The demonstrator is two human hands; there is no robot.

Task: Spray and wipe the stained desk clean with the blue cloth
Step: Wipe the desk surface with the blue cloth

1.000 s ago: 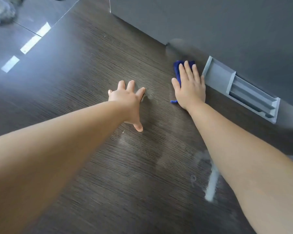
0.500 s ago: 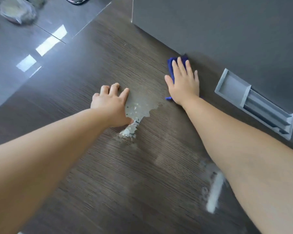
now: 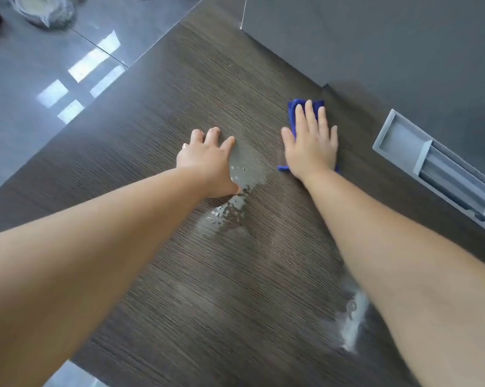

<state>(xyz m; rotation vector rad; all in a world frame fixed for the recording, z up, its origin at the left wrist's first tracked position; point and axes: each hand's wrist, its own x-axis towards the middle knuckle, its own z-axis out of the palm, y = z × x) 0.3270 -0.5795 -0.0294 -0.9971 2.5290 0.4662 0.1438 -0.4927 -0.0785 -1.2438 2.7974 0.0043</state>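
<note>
A dark brown wood-grain surface (image 3: 180,93) fills most of the frame, running from the upper centre down to the bottom edge. A flat matte grey panel (image 3: 375,37) takes up the upper right and meets the surface along a slanting line. In the upper left lies a glossy grey tiled floor (image 3: 40,65) with bright window reflections.

Two bare forearms reach in from the lower corners towards the middle. At the right edge a light grey rectangular plastic tray (image 3: 403,143) is sunk into the surface, with one open compartment and a slotted part beside it.

A pale wet stain with scattered droplets (image 3: 244,169) sits at the centre, between the two hands, and trails down and left into a faint smear. The left hand (image 3: 208,163) lies palm down on the surface, fingers relaxed and a little spread, holding nothing; its thumb side touches the edge of the wet stain.

The right hand (image 3: 311,146), just right of the stain, presses flat with straight fingers on a folded blue cloth (image 3: 294,107). The cloth lies on the surface under that palm, showing beyond the fingertips and at the wrist, close to the grey panel's lower edge.

A whitish streak (image 3: 353,325) shows at lower right, beside the right forearm. A crumpled clear bag (image 3: 43,9) rests on the floor in the top left corner.
</note>
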